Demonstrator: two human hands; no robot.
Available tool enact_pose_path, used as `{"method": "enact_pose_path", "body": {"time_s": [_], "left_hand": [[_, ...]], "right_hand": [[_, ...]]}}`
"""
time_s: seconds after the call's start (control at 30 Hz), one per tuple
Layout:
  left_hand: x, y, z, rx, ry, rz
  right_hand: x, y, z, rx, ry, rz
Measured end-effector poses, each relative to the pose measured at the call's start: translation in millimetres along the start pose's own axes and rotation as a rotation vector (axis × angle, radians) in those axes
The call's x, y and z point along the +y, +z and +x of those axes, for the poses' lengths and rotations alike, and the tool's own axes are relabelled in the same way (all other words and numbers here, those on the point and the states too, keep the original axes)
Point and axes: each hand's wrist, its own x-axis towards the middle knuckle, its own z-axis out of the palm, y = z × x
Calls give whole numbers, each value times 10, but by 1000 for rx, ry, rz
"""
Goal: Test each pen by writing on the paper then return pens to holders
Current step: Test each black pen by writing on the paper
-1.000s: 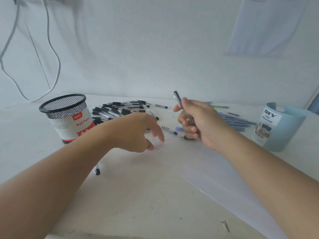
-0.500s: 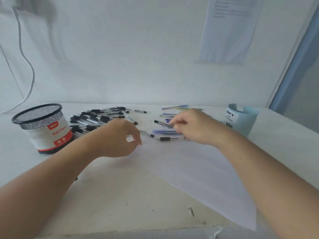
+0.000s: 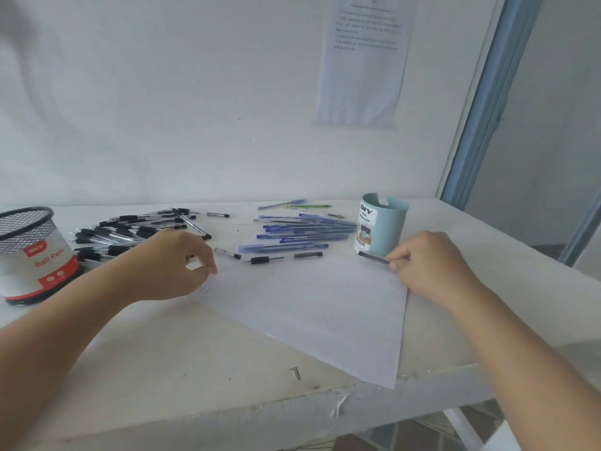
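Observation:
A white sheet of paper (image 3: 312, 304) lies slanted on the table. My right hand (image 3: 426, 262) pinches a black pen (image 3: 372, 257) low over the paper's far right corner, just in front of the light blue holder (image 3: 383, 227). My left hand (image 3: 175, 265) rests with curled fingers on the paper's left corner, next to small written marks; nothing shows in it. A heap of black pens (image 3: 130, 231) lies behind it, and a black mesh holder (image 3: 31, 255) stands at the far left. Blue pens (image 3: 302, 231) lie in a group left of the blue holder.
Loose pen parts (image 3: 283, 258) lie between the two heaps along the paper's far edge. A green pen (image 3: 307, 206) lies near the wall. The table's front edge (image 3: 292, 408) is rough and chipped. A printed sheet (image 3: 364, 60) hangs on the wall.
My right hand carried the black pen from the middle of the table rightward to the blue holder. The view swung to the right. My left hand stayed on the paper's corner.

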Motion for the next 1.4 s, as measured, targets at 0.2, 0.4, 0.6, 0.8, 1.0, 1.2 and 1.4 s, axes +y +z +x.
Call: {"method": "enact_pose_path", "body": {"time_s": [0.2,0.4,0.6,0.8,1.0,1.2,1.4], "left_hand": [[-21,0,-7,8,2,-18],[-46,-34,-26,-9,13,-72],[-99,-142,-54,-87,-27,-104],[-139,-145,-54,-86,-31,-117],[-164,-157,-21,-115,-50,-106],[-192,-191,-10,-161,-65,-107],[-183,-219,-6,-179,-64,-107]], "right_hand": [[-20,5,-56,33,12,49],[-39,11,-54,127,-14,22],[-685,-3,26,283,-375,212],[-1573,169,391,28,-482,244],[-1848,389,579,-419,-437,-90],[-1803,437,524,-428,-456,-141],[-1737,336,555,-315,-441,305]]}}
